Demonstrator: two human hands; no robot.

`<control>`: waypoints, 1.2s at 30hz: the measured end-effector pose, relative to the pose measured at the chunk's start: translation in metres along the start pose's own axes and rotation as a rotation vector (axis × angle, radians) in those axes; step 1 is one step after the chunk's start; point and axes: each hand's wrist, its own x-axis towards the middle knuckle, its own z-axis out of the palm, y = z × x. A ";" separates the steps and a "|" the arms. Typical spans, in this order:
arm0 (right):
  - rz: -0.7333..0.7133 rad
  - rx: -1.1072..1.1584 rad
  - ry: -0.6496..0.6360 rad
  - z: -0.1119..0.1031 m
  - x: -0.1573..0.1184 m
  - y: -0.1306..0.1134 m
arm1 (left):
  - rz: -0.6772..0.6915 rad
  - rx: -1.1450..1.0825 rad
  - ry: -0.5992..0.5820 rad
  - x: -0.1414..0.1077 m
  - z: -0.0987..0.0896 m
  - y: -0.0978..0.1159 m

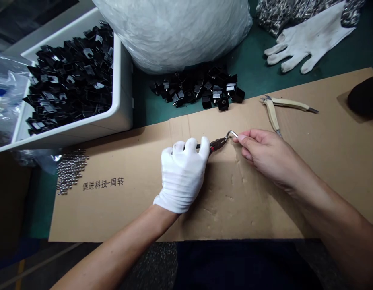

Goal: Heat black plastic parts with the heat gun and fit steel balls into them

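My left hand (184, 169), in a white glove, is closed around dark pliers (219, 144) whose jaws point to the right. At the tip of the jaws is a small metal piece, too small to make out. My bare right hand (257, 149) pinches a bent metal hex key (233, 133), and its short end meets the jaws. Both hands are over the cardboard sheet (138, 213). Beyond my right hand, cream-handled pliers (273, 105) lie spread on the cardboard.
A white bin (123, 80) of black parts stands at the left, near rows of small metal pins (71, 169). Loose black parts (204, 88) lie below a large plastic bag (180, 32). A white glove (310, 38) and a dark object (365, 96) are at the right.
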 end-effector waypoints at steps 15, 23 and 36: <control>-0.178 -0.120 0.119 0.001 -0.003 0.009 | -0.069 -0.202 -0.068 -0.001 0.007 -0.007; -0.440 -0.606 0.342 -0.003 -0.031 0.029 | -0.125 -1.146 -0.150 -0.025 -0.006 -0.022; -0.700 -0.667 0.368 0.004 -0.021 0.015 | -0.201 -1.717 -0.433 -0.038 -0.002 -0.017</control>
